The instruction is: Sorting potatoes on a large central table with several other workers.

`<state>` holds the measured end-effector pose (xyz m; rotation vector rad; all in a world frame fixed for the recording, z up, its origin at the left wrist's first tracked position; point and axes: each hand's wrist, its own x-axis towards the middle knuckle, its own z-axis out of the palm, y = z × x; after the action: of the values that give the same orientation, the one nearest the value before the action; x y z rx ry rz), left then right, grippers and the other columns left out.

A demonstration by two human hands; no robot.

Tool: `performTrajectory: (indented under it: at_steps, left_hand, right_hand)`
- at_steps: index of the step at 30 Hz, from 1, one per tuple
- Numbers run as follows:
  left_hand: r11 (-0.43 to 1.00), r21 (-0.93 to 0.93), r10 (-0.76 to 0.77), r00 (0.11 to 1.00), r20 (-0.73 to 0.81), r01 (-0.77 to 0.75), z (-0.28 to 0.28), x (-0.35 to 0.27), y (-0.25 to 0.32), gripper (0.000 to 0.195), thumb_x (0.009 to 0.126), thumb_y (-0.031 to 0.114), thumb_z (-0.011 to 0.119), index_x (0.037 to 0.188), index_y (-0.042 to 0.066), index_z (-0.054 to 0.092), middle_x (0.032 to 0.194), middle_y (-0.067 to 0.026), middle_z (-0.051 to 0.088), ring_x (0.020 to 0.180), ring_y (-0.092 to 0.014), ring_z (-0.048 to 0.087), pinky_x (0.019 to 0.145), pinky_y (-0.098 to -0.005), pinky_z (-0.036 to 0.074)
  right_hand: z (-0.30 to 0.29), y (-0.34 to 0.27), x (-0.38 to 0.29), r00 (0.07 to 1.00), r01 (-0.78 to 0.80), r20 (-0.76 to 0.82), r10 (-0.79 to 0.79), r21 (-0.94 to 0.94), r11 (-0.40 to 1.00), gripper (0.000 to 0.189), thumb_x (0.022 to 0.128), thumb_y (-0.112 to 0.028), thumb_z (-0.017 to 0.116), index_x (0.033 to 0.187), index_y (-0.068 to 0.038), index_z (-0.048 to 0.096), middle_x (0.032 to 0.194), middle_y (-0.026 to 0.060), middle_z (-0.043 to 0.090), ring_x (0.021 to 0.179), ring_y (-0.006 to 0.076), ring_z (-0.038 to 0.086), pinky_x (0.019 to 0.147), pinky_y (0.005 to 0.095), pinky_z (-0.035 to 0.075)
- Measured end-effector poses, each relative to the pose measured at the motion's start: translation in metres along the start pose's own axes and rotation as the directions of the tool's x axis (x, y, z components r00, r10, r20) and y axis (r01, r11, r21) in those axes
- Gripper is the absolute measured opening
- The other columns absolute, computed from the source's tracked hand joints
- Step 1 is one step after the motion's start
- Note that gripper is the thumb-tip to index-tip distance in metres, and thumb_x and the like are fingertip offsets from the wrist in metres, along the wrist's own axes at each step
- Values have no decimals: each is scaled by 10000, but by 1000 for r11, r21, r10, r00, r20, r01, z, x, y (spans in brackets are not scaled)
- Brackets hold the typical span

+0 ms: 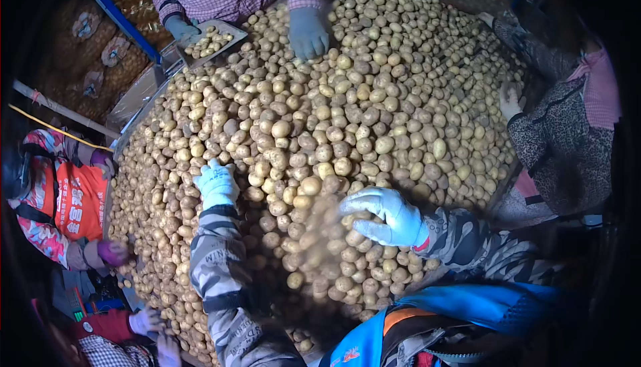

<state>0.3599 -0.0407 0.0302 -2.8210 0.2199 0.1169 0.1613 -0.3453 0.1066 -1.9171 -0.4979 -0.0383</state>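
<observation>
A wide heap of small, round potatoes (380,144) spreads before me, tan to yellow, some with soil on them. My left hand (217,185), in a white glove with a dark print, reaches onto the heap left of the middle. Its fingertips touch potatoes, and what lies under the palm is hidden. To the right, my right hand (388,217) in a white glove curves over the pile, thumb and fingers apart. Potatoes show in the gap between them. Just left of this hand, some potatoes (318,237) are blurred by motion.
Across the heap, a person's grey-gloved hand (184,30) holds a scoop-like tray (218,44) of potatoes; the other glove (308,34) touches the pile. More people's hands are at the left (112,253), lower left (145,321) and right (511,101). Filled net sacks (115,50) stand beyond a blue bar (120,14).
</observation>
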Motion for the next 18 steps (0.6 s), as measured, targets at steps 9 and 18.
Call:
performTrajectory:
  at_steps: [9,18]
  left_hand:
    - [996,67,-64,997,-39,66,-10,-63,-25,240,919,250,542,1013,102,706,1152,-95,597,1119,-286,502,913,-453,396]
    - [455,-705,315,839,-445,-544,-108,-207,56,454,806,148,717,1234,56,598,1221,-176,591,1186,-404,523,1030,-475,409]
  right_hand:
    - [-7,-25,-37,968,-249,141,206,471,846,333,940,-155,614,1240,-13,594,1175,94,649,1035,160,624,871,304,502]
    - [30,-12,-34,687,-578,659,306,751,-320,576,1015,-290,494,1507,-112,253,1356,149,521,1183,284,590,810,421,572]
